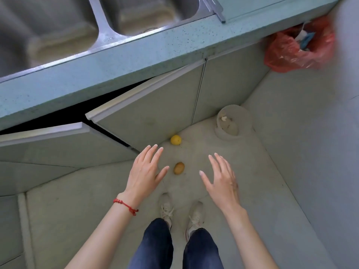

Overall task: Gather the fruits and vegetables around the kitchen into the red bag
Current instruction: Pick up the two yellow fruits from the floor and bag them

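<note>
Open cabinet door (147, 117) beside lemon (176, 140)

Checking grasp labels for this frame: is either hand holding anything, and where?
Nothing is held. The left hand and right hand are both open, fingers spread, above the floor. The brown fruit lies untouched between them.

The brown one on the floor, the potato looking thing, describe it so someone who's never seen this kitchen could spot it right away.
Start at the sink counter and drop to the floor below its cabinet doors. Two small round items lie there; the potato is the dull brown one, farther from the doors than the bright yellow fruit and nearer the shoes.
</note>
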Demonstrator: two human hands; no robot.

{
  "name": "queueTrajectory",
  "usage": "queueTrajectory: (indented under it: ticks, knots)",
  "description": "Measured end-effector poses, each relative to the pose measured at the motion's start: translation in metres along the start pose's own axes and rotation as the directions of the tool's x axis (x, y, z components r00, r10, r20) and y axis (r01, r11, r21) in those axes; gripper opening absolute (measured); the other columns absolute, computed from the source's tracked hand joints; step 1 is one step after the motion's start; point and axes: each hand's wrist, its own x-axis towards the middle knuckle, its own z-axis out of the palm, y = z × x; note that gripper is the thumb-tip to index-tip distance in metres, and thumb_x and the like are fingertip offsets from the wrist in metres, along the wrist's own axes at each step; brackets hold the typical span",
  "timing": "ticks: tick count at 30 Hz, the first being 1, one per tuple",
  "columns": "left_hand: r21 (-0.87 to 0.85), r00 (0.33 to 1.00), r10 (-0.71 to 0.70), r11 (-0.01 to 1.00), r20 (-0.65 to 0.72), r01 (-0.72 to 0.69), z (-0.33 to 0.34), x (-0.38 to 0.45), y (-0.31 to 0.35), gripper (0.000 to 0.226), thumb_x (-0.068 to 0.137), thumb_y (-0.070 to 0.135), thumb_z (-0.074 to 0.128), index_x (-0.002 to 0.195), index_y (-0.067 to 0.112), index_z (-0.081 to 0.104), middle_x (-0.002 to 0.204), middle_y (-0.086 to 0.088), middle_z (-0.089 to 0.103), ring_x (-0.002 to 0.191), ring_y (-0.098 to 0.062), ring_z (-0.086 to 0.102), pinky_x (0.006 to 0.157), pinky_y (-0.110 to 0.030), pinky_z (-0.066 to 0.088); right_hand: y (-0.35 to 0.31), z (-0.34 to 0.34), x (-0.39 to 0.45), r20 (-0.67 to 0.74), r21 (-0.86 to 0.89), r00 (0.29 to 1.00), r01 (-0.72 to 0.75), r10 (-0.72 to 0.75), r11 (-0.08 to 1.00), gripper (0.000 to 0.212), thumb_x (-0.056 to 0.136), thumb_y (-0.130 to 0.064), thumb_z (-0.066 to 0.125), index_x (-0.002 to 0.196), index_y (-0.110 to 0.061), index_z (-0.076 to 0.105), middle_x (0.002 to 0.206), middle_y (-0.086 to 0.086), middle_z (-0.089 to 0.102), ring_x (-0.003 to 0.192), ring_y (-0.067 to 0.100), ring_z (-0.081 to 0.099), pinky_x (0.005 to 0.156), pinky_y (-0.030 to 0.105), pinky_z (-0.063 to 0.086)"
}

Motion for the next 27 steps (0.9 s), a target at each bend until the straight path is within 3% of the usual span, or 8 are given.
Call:
queueTrajectory:
  ticks: [5, 9, 14, 18, 21, 27]
  knots:
    - [-0.082, 0.999, -0.007, 0.997, -0.038, 0.003, 0.067, 0.041, -0.012, 0.074, 0.09, 0.061, 0.017, 0.128, 0.005, 0.048, 0.132, -0.017, 0.053, 0.125, -0.035, 0.046, 0.103, -0.043, 0.036, 0.046, 0.059, 0.044, 0.062, -0.016, 0.998, 0.023, -0.022, 1.0, 0.063, 0.089, -0.05, 0.041, 0.14, -0.015, 0.036, 0.15, 0.007, 0.034, 0.139, 0.023, 0.028, 0.11, 0.031, 0.022]
    - [-0.068, 0.999, 0.035, 0.997, -0.004, -0.035, 0.128, 0.077, -0.033, 0.075, 0.091, 0.059, 0.016, 0.125, 0.002, 0.051, 0.129, -0.019, 0.054, 0.122, -0.037, 0.049, 0.1, -0.045, 0.04, 0.084, 0.118, 0.081, 0.061, -0.015, 0.997, 0.052, -0.051, 0.999, 0.07, 0.083, -0.055, 0.028, 0.136, -0.011, 0.042, 0.144, 0.011, 0.041, 0.134, 0.028, 0.037, 0.107, 0.034, 0.028]
    - [-0.019, 0.995, 0.082, 0.997, 0.056, -0.081, 0.209, 0.116, -0.072, 0.074, 0.09, 0.059, 0.018, 0.128, 0.004, 0.048, 0.133, -0.018, 0.051, 0.124, -0.037, 0.047, 0.101, -0.049, 0.042, 0.125, 0.194, 0.127, 0.103, 0.003, 0.989, 0.102, -0.102, 0.995, 0.071, 0.083, -0.057, 0.027, 0.14, -0.015, 0.037, 0.149, 0.008, 0.034, 0.137, 0.025, 0.031, 0.108, 0.036, 0.029]
    - [0.002, 0.988, 0.137, 0.991, 0.066, -0.137, 0.264, 0.145, -0.101, 0.075, 0.089, 0.06, 0.017, 0.13, 0.005, 0.046, 0.135, -0.017, 0.049, 0.125, -0.036, 0.045, 0.103, -0.048, 0.04, 0.155, 0.249, 0.16, 0.152, -0.006, 0.971, 0.187, -0.184, 0.982, 0.064, 0.089, -0.053, 0.038, 0.142, -0.016, 0.033, 0.151, 0.007, 0.03, 0.139, 0.024, 0.028, 0.109, 0.037, 0.028]
    - [-0.011, 0.987, 0.148, 0.989, 0.061, -0.148, 0.306, 0.166, -0.119, 0.069, 0.087, 0.056, 0.029, 0.13, 0.005, 0.046, 0.135, -0.018, 0.049, 0.125, -0.037, 0.044, 0.103, -0.049, 0.039, 0.179, 0.288, 0.183, 0.179, 0.032, 0.96, 0.215, -0.217, 0.976, 0.059, 0.091, -0.044, 0.049, 0.142, -0.019, 0.033, 0.152, 0.002, 0.029, 0.139, 0.019, 0.026, 0.11, 0.032, 0.027]
    - [-0.016, 0.979, 0.195, 0.981, 0.059, -0.194, 0.394, 0.211, -0.15, 0.066, 0.085, 0.05, 0.032, 0.131, 0.005, 0.044, 0.137, -0.018, 0.047, 0.128, -0.036, 0.041, 0.105, -0.048, 0.037, 0.223, 0.365, 0.224, 0.188, 0.093, 0.955, 0.215, -0.229, 0.972, 0.059, 0.091, -0.044, 0.049, 0.142, -0.024, 0.03, 0.152, -0.003, 0.028, 0.139, 0.012, 0.024, 0.108, 0.026, 0.025]
